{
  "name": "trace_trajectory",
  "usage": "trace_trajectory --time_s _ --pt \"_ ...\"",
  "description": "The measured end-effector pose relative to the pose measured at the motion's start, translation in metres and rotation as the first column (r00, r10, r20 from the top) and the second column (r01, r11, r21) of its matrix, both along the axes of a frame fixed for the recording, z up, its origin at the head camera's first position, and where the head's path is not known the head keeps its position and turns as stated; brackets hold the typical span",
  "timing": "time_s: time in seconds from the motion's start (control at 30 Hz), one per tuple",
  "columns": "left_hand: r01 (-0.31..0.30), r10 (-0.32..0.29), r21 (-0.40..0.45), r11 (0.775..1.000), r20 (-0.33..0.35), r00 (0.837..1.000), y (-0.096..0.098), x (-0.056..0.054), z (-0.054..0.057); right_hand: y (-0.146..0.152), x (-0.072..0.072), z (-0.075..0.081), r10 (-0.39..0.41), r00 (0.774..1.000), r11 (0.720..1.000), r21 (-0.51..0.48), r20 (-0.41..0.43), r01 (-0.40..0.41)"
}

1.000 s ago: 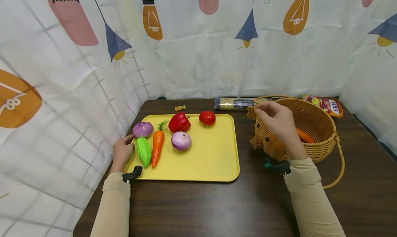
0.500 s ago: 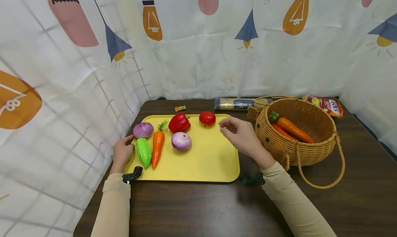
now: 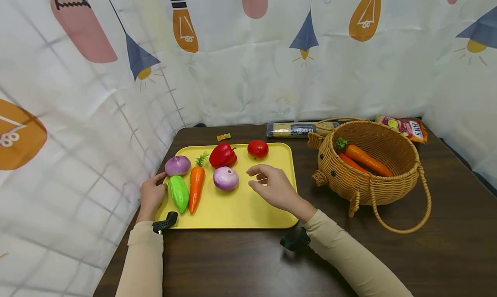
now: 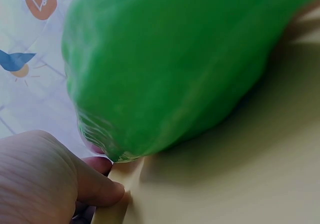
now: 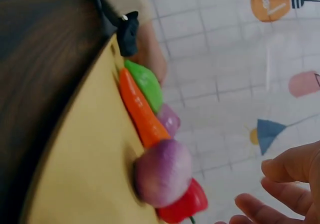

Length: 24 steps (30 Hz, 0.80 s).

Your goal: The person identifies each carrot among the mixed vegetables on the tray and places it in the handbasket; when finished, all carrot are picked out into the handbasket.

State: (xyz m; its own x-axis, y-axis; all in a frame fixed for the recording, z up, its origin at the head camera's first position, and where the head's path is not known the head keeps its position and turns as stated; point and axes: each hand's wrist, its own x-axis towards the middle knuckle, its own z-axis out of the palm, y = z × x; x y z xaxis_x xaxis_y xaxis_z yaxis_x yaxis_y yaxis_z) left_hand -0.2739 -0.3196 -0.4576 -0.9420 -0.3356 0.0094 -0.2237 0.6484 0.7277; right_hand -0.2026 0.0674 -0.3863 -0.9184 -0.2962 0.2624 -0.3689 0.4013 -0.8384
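My left hand (image 3: 152, 196) grips the left rim of the yellow tray (image 3: 248, 215), thumb on top in the left wrist view. Close to it lie a green bumpy vegetable (image 3: 178, 193), like a bitter melon, and a purple onion (image 3: 177, 165). Over the tray's right half hovers my right hand (image 3: 275, 188), fingers loosely bent and holding nothing. Just left of its fingertips sits a purple-and-white onion (image 3: 226, 178), apart from them. A carrot (image 3: 196, 189), a red bell pepper (image 3: 223, 155) and a tomato (image 3: 258, 149) also rest on the tray.
A wicker basket (image 3: 392, 193) with carrots (image 3: 366, 159) inside stands right of the tray, its handle loop hanging toward the front. Behind are a pasta packet (image 3: 291, 129), a red snack bag (image 3: 405, 127) and a small orange wrapper (image 3: 223, 137). Curtains enclose the table.
My right hand has moved left from the basket's near side to over the tray, beside the onion. The left hand stays at the tray's rim. The view has shifted slightly.
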Motion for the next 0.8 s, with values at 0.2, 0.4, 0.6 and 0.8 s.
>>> trace_trajectory --time_s 0.2,0.4,0.6,0.8 --pt "0.006 -0.006 -0.011 1.000 -0.017 1.000 -0.001 0.001 0.003 -0.033 0.000 -0.009 0.061 0.995 0.996 -0.066 0.084 -0.055" --pt "0.016 -0.017 -0.014 1.000 -0.018 1.000 0.001 0.000 0.003 -0.063 0.000 -0.019 0.081 0.990 0.994 -0.088 0.113 -0.071" --pt "0.020 -0.020 0.004 1.000 -0.009 1.000 0.002 0.001 0.001 -0.085 0.004 -0.027 0.113 0.987 0.993 -0.041 0.115 -0.109" --pt "0.015 -0.015 -0.006 1.000 -0.011 1.000 0.001 0.001 0.002 -0.103 0.004 -0.032 0.116 0.986 0.992 0.035 0.118 -0.121"
